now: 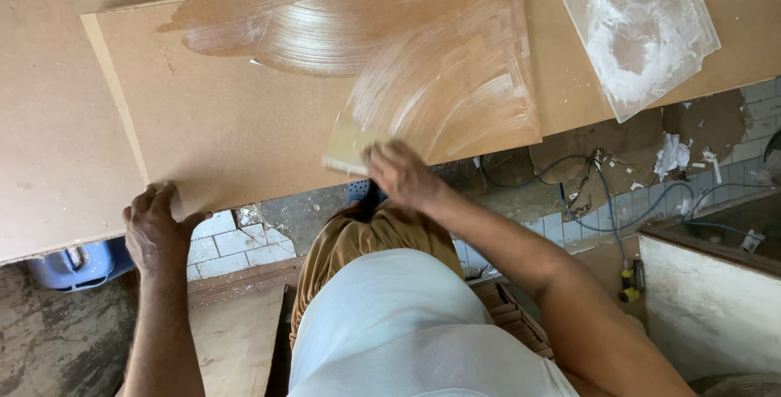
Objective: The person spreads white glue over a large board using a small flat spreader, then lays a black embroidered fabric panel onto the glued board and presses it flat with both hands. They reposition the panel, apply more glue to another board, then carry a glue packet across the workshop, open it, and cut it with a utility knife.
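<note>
A brown fibreboard panel [236,112] lies on a larger board of the same colour. Sweeping arcs of whitish glue [439,71] cover its right part. My right hand [403,173] grips a small flat spreader [350,146] pressed on the panel's near edge, at the low end of the glue arcs. My left hand [154,230] clamps the panel's near left corner, fingers curled over the edge.
A clear plastic sheet [639,27] smeared with white glue lies at the upper right on the larger board [49,120]. Below, a tiled floor with blue cables [606,202], scraps, a blue container [77,267], and a white-faced box [708,307] at right.
</note>
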Motion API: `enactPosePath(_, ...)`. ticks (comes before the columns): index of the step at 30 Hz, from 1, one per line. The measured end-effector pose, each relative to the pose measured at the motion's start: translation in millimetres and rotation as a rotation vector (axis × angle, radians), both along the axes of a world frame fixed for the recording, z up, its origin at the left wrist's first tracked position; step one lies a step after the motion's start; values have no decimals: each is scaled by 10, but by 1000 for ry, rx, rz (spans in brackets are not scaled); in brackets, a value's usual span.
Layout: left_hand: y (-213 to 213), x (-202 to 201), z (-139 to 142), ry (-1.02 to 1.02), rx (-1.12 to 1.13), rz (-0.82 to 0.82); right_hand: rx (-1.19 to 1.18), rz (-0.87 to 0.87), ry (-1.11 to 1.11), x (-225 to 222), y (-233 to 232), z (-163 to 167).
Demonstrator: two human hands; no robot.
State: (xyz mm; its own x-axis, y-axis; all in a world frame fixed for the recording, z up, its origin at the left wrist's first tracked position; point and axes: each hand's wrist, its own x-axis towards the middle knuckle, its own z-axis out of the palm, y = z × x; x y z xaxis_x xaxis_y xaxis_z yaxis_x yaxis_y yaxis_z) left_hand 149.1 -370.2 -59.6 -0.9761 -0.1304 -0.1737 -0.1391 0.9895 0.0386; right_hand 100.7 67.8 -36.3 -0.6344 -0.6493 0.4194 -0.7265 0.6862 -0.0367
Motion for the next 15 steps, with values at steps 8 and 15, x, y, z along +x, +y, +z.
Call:
enactPosePath(8, 17, 43, 52, 22, -35, -21, -64, -413, -54, 408, 562, 26)
enactPosePath(15, 20, 132, -52, 58, -17, -26, -116, -228, -156, 898, 859, 150)
